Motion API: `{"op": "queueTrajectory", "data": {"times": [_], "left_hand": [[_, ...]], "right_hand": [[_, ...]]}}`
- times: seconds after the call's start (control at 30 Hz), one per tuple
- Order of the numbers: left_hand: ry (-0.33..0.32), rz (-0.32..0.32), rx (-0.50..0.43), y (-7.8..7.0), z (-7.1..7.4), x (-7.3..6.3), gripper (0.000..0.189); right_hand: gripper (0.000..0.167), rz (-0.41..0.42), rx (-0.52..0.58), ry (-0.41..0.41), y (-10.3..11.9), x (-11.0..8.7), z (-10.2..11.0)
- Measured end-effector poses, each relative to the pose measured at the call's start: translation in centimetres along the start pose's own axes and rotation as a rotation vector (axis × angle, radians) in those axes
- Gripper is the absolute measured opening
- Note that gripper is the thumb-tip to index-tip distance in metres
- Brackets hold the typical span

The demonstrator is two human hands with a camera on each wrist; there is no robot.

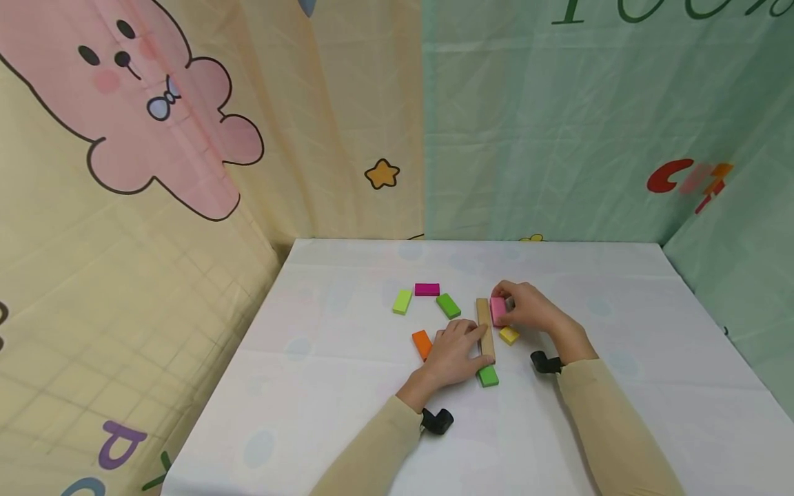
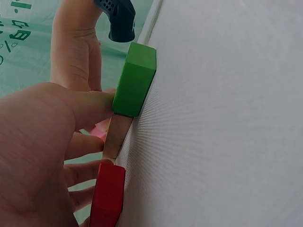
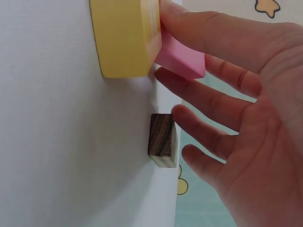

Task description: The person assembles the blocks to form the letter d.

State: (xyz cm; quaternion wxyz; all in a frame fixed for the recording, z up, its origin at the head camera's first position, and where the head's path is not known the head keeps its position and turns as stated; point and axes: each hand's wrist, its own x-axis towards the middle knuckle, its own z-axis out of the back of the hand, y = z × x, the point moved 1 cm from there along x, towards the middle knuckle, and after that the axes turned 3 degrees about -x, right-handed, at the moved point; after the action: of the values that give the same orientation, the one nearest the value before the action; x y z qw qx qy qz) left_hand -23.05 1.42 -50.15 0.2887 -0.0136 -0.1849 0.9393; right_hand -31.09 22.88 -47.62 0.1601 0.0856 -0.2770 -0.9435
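A plain wooden strip lies lengthwise on the table. My left hand rests over it, with thumb and index finger touching it. Against the strip's near end is a green block. Beside the left fingers stands a red block, hidden under the hand in the head view. My right hand pinches a pink block between thumb and fingers, along the strip's right side. A yellow block lies just nearer than it. A dark wood-grained block stands by the right fingertips.
Left of the strip lie a lime block, a magenta block, another green block and an orange block. The white-covered table meets printed curtains at its back and sides.
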Motion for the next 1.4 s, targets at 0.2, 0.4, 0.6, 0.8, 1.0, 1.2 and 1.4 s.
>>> {"op": "queueTrajectory", "data": {"times": [0.2, 0.4, 0.6, 0.8, 1.0, 1.2, 1.4], "left_hand": [[0.007, 0.006, -0.011, -0.1, 0.0, 0.0, 0.066], [0.005, 0.011, -0.021, 0.0, -0.1, 0.0, 0.066], [0.020, 0.028, -0.049, 0.1, -0.5, -0.1, 0.066], [0.025, 0.021, -0.019, 0.0, -0.5, 0.0, 0.068], [0.019, 0.017, -0.005, 0.0, -0.4, 0.4, 0.067], [0.020, 0.015, -0.017, 0.0, -0.4, 0.4, 0.067], [0.028, 0.018, -0.025, 0.1, -0.6, 0.3, 0.067]], "right_hand": [[0.040, -0.032, 0.064, 0.001, 0.3, -0.1, 0.0], [0.027, -0.008, 0.083, -0.032, 0.5, -0.2, -0.1], [0.023, -0.004, 0.130, -0.041, 0.5, -0.4, -0.4], [0.022, 0.003, 0.127, -0.058, 0.5, -0.2, -0.3], [0.022, 0.047, 0.131, -0.097, 0.6, 0.2, 0.6], [0.022, 0.045, 0.138, -0.125, 0.9, 0.4, 1.1], [0.024, 0.030, 0.187, -0.140, 0.9, 0.6, 1.0]]}}
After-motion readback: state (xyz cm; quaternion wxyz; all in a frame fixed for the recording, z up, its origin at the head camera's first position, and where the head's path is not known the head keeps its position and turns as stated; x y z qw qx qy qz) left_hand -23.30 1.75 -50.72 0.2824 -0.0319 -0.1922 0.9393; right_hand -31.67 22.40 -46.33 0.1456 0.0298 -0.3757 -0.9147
